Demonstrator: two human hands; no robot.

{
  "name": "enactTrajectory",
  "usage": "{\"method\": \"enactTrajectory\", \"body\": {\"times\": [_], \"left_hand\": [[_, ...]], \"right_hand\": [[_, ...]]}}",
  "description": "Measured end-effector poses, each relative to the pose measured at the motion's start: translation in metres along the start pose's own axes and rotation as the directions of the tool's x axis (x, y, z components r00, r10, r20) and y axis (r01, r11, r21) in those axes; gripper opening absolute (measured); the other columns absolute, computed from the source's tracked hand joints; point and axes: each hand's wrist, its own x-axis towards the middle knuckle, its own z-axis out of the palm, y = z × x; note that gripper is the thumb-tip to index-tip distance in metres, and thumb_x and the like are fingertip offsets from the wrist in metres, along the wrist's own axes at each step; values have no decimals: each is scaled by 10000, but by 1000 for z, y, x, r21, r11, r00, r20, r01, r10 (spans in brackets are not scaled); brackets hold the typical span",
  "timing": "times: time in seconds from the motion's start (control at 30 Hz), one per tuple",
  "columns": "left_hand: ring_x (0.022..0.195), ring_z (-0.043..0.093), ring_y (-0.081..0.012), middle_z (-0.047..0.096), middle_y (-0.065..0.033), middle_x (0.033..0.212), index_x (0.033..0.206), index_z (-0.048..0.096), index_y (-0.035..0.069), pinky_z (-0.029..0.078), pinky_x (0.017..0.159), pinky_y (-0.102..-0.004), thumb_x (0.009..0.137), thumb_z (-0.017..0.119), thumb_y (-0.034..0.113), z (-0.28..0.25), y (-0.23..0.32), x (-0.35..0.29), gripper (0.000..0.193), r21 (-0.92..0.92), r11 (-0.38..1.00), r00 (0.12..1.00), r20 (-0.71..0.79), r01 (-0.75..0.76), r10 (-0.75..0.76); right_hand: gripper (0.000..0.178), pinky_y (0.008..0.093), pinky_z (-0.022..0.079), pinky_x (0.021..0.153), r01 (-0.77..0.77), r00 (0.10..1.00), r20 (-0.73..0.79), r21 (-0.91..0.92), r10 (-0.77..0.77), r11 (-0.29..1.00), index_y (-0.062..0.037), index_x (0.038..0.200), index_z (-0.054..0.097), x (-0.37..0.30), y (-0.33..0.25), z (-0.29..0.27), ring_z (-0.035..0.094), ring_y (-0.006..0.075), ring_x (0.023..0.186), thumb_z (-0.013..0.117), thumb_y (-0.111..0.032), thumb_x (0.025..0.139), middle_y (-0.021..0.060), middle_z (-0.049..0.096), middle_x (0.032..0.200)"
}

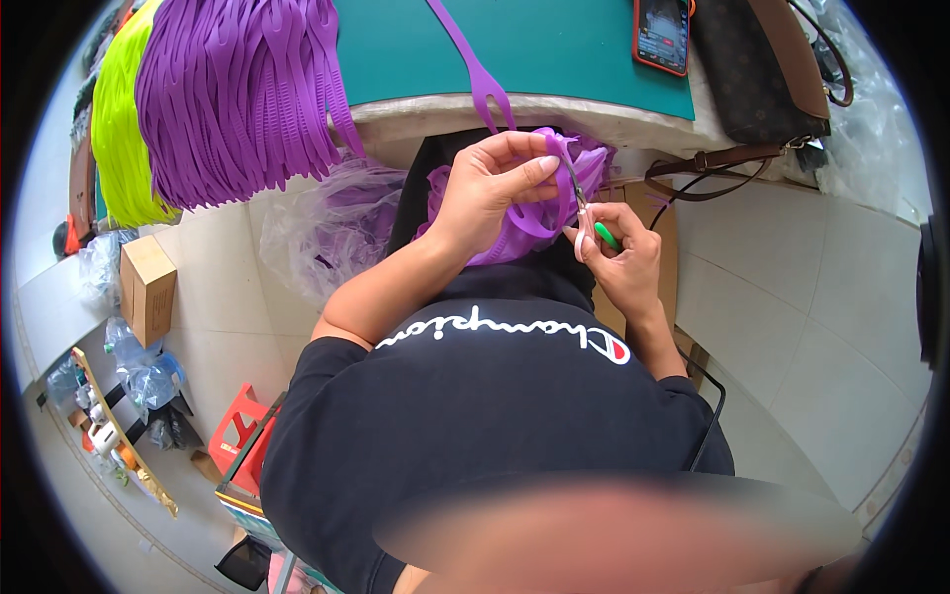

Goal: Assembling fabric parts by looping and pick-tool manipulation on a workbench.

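Observation:
My left hand [483, 193] pinches a purple rubbery strap [560, 163] between thumb and fingers, just in front of the table edge. Held in my right hand [625, 267] is a small pair of scissors [584, 223] with pale pink handles, its blades up against that strap. A bright green bit, which I cannot make out fully, shows among the right fingers. Below both hands, a heap of purple straps [510, 243] lies in my lap, partly hidden by the left hand. One loose purple strap [482, 79] with a slotted end lies across the table edge.
A thick purple strap bundle [237, 94] and a yellow-green one [117, 129] hang over the green-topped table's [584, 59] left edge. At right are a phone [661, 38] and a brown bag [757, 74]. A cardboard box [148, 287], plastic bags and a red stool [237, 426] stand left.

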Motion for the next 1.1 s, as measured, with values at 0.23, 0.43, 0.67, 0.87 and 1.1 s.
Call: {"method": "enactTrajectory", "body": {"times": [0.23, 0.43, 0.67, 0.87, 1.1], "left_hand": [[851, 661, -150, 667, -78, 977, 1057, 644, -4, 583, 776, -319, 869, 675, 55, 3, 0, 1, 199, -22, 1000, 999, -29, -19, 19], [854, 660, -147, 666, -70, 983, 1051, 642, 4, 583, 769, -316, 866, 683, 65, 3, -1, 2, 199, -23, 999, 999, -27, -29, 29], [856, 660, -140, 666, -66, 987, 1062, 639, 14, 578, 765, -305, 868, 681, 68, 5, 0, 0, 206, -23, 1000, 1000, -23, -21, 20], [857, 661, -133, 662, -54, 967, 1073, 629, 42, 577, 758, -309, 883, 651, 40, 5, 0, -1, 191, -4, 1000, 1000, -15, -17, 17], [849, 661, -132, 667, -57, 967, 1075, 631, 28, 575, 759, -304, 874, 667, 54, 6, 0, -2, 206, -3, 1000, 999, -40, -16, 16]], "right_hand": [[181, 264, 560, 743, 12, 1000, -11, -2, -12, 1000, 69, 1009, 561, 2, -2, 2, 614, 82, 690, 582, 84, 830, 61, 647, 757], [159, 245, 569, 665, 61, 997, -44, 32, -59, 998, 55, 984, 604, 3, -3, 3, 684, 115, 709, 641, -2, 841, 88, 700, 789], [151, 229, 545, 623, 70, 996, -47, 19, -69, 997, 48, 987, 600, 4, -3, 3, 669, 94, 683, 629, 13, 843, 74, 689, 737], [167, 230, 537, 645, 63, 997, -31, -13, -64, 998, 52, 998, 583, 2, -3, 3, 640, 82, 672, 617, 39, 835, 66, 669, 741], [175, 248, 552, 702, 60, 998, -19, 23, -59, 998, 66, 1013, 565, 2, 3, 3, 621, 82, 694, 605, 53, 843, 58, 651, 761]]}}
